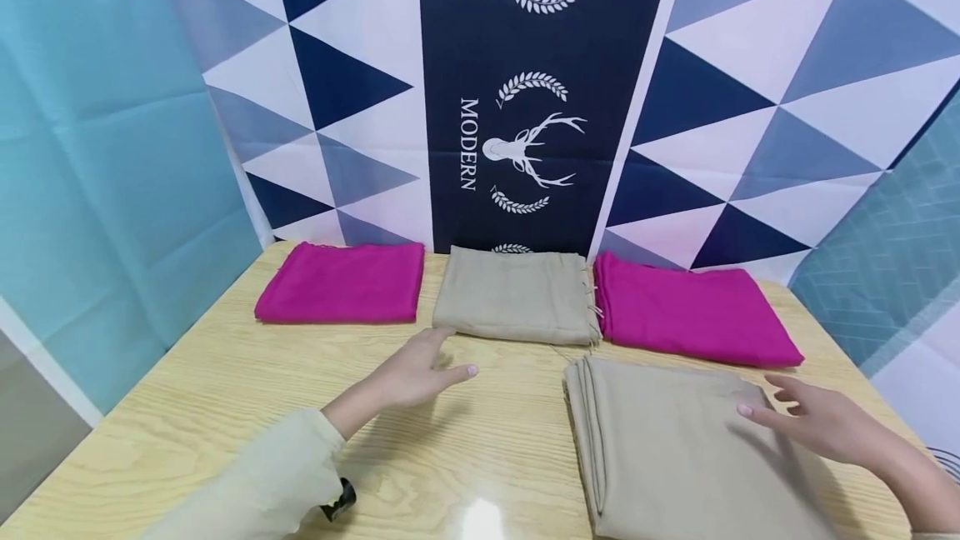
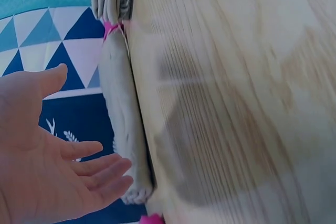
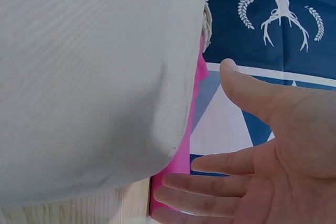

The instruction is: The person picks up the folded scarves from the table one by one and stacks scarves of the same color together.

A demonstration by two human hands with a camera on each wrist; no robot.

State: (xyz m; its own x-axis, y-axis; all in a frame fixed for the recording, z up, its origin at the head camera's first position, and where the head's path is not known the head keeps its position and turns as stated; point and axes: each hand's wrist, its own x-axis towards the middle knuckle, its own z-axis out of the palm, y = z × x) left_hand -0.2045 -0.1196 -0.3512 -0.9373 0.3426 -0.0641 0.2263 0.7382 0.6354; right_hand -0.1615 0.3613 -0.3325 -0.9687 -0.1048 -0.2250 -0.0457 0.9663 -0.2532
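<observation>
A large folded beige cloth (image 1: pixel 675 448) lies on the table's near right, its layered folds facing left. Over its right edge hovers my right hand (image 1: pixel 825 423), fingers loosely extended and holding nothing; the right wrist view shows the same hand (image 3: pixel 273 156) beside the beige cloth (image 3: pixel 89 77). My left hand (image 1: pixel 412 373) is above the table, just in front of a smaller folded beige cloth (image 1: pixel 517 294) at the back middle. Its thumb and fingers are spread and hold nothing, as the left wrist view also shows of the hand (image 2: pixel 63 161).
Two folded magenta cloths flank the small beige one: the left magenta cloth (image 1: pixel 345 282) and the right magenta cloth (image 1: pixel 693 311). A patterned fabric backdrop (image 1: pixel 360 65) stands behind the wooden table (image 1: pixel 217 373). Pale blue fabric (image 1: pixel 97 148) hangs at the left.
</observation>
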